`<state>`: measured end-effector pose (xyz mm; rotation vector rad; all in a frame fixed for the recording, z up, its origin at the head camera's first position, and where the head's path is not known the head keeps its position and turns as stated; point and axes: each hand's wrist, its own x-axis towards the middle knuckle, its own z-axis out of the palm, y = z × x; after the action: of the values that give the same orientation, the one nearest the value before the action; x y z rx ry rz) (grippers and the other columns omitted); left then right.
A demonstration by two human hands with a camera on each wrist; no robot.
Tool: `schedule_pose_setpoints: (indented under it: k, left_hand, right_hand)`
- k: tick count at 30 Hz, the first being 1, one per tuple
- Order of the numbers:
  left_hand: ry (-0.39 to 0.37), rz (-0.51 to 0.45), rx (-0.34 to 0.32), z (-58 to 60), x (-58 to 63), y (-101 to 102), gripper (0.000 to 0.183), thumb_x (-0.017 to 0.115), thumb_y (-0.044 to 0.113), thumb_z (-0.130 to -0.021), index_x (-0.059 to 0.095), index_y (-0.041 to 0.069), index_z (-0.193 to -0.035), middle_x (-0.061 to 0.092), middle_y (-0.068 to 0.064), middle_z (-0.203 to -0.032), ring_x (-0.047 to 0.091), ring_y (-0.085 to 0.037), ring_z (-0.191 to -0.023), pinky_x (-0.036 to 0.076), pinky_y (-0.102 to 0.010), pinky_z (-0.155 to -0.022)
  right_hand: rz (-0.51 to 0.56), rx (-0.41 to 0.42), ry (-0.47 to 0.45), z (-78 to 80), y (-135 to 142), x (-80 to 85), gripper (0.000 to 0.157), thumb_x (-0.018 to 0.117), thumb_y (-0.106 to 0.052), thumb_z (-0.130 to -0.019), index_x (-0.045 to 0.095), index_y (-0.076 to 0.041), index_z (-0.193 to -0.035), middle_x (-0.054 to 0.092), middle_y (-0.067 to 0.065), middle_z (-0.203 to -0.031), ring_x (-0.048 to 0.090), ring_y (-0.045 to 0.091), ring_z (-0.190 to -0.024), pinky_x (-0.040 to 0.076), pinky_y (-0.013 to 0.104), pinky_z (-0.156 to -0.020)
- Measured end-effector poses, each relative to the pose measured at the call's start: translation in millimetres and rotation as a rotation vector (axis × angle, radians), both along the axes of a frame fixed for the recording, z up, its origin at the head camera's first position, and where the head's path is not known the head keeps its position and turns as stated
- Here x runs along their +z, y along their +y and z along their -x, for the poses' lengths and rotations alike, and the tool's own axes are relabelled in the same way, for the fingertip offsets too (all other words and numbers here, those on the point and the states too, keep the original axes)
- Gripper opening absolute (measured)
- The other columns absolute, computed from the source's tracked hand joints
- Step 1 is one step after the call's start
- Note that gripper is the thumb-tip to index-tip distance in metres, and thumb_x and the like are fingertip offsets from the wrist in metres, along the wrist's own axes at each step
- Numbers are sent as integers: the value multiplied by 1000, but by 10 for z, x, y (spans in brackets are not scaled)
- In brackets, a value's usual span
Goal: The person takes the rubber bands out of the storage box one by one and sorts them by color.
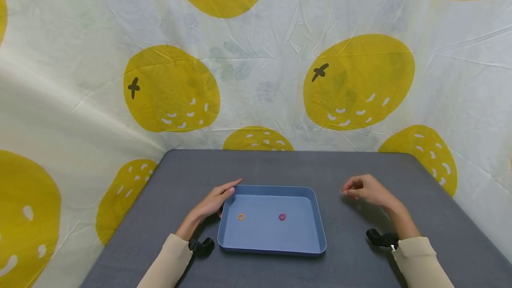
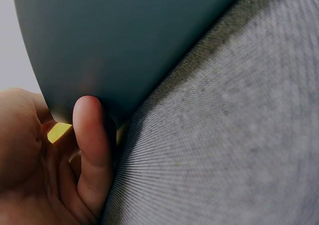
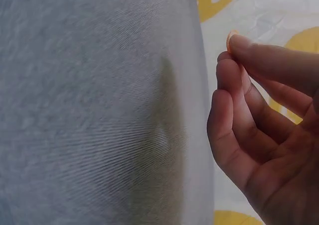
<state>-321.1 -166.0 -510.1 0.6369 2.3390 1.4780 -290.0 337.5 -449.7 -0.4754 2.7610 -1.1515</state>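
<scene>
Here, I see the left hand grip the blue tray by its far left corner; rightward, above the gray surface, the right hand pinches a small orange ring.

No legible text, label, brand, number or sign (in head or wrist views).

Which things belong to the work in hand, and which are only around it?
Work:
- blue tray, in the left grip
- orange ring and pink ring inside it
- second orange ring in the right grip

Seemingly background:
- grey table
- fruit-print backdrop
</scene>
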Motion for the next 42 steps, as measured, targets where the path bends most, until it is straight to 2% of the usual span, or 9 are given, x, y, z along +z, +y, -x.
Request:
schedule_pose_setpoints:
  k: [6,15,22,26,42]
  left_hand:
    - [-8,13,7,7,5,20,44,39,42,-103,38,37,-146,42,-2,-148,55,-22,-47,51,-42,-43]
    - [6,26,-11,11,4,20,44,38,38,-104,37,34,-148,42,-4,-149,55,-21,-47,52,-43,-43]
    - [9,21,-5,6,19,-1,44,39,37,-104,38,33,-148,40,-4,-150,63,-23,-68,52,-45,-43]
    - [7,23,-11,8,24,-3,44,39,37,-104,37,33,-148,41,-3,-150,64,-23,-70,52,-44,-44]
    - [2,4,-24,26,50,-10,46,40,34,-104,37,25,-149,41,-11,-148,58,-23,-54,50,-38,-41]
  right_hand:
    - [-47,-43,-10,25,29,-98,12,70,-14,-87,72,-2,-90,69,9,-80,58,10,-66,51,24,-58]
    - [-28,-10,-51,30,46,-191,14,71,-15,-86,73,-2,-90,70,8,-79,61,12,-67,52,26,-57]
    - [-36,0,-46,53,37,-225,12,73,-15,-85,74,-3,-88,70,8,-77,60,11,-65,50,24,-54]
    - [-59,4,-51,58,25,-232,12,73,-15,-84,74,-3,-87,69,6,-76,59,10,-64,49,24,-54]
    - [-79,-41,-51,79,-20,-233,11,74,-14,-83,74,-4,-86,68,5,-73,57,11,-62,47,24,-53]
